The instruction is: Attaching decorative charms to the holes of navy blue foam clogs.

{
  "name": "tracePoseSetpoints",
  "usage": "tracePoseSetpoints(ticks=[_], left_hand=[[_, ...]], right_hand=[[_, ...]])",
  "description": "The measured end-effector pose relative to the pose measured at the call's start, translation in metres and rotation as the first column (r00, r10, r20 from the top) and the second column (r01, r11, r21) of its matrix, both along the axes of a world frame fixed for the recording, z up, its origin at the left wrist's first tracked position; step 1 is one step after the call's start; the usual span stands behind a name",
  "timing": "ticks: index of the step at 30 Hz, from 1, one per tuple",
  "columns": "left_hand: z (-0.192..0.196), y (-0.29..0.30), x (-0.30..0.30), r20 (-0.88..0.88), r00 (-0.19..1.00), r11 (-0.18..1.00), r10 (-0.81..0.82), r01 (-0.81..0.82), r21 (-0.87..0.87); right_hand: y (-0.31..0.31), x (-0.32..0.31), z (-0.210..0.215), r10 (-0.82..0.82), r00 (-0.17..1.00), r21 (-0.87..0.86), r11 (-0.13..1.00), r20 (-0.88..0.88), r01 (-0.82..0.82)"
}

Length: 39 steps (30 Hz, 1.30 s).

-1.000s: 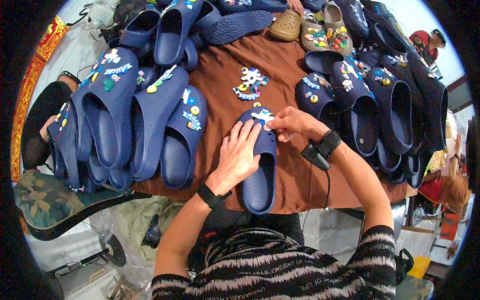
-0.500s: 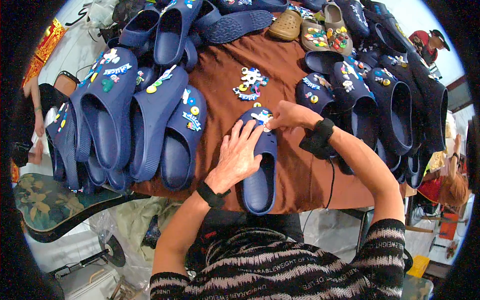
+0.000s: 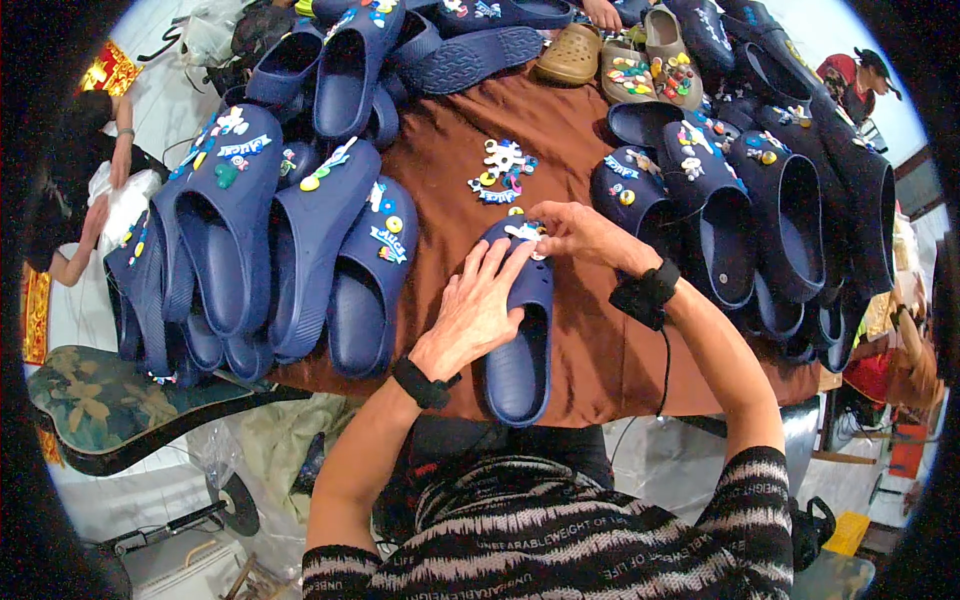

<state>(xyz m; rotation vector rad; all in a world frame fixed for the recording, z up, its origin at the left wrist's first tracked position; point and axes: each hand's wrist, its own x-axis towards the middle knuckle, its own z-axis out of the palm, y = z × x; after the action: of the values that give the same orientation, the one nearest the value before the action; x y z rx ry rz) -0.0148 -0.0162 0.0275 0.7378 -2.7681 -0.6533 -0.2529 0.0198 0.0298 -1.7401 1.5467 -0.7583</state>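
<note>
One navy clog (image 3: 520, 340) lies lengthwise on the brown cloth (image 3: 590, 340) of the table, toe pointing away from the person, heel near the table's front edge. The left hand (image 3: 475, 310) lies flat on it — fingers spread and open, palm pressing the strap area, gripping nothing. The right hand (image 3: 580, 235) is at the toe, its fingers pinched shut on a small white charm (image 3: 525, 232) sitting on the clog's front. Both wrists wear black bands — two in all. Beyond the toe, a small cluster of loose charms (image 3: 500, 172) rests on the cloth. To the left lie three large decorated navy clogs (image 3: 300, 250) side by side; more navy clogs are stacked at right (image 3: 760, 220), too overlapped to count. Two tan clogs (image 3: 620, 55) sit at the far edge.
</note>
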Motion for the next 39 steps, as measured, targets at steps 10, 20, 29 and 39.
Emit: tracePoseSetpoints(ticks=[10, 20, 29, 39], left_hand=[[-0.003, 0.0, 0.001, 0.013, 1.0, 1.0, -0.003, 0.003, -0.018], [0.01, -0.007, 0.0, 0.077, 0.994, 0.997, -0.078, 0.079, -0.011], [0.019, -0.012, -0.002, 0.129, 0.987, 0.996, -0.094, 0.094, 0.0], [0.008, -0.008, -0.001, 0.11, 0.993, 0.996, -0.049, 0.057, -0.066]], right_hand=[[0.028, 0.038, -0.001, -0.3, 0.914, -0.092, 0.954, -0.273, 0.286], [0.03, 0.009, -0.009, -0.395, 0.82, 0.227, 0.917, 0.414, 0.327], [0.029, 0.017, -0.012, -0.308, 0.853, 0.242, 0.945, 0.42, 0.222], [0.011, 0.013, 0.006, -0.244, 0.955, 0.284, 0.94, 0.171, 0.189]])
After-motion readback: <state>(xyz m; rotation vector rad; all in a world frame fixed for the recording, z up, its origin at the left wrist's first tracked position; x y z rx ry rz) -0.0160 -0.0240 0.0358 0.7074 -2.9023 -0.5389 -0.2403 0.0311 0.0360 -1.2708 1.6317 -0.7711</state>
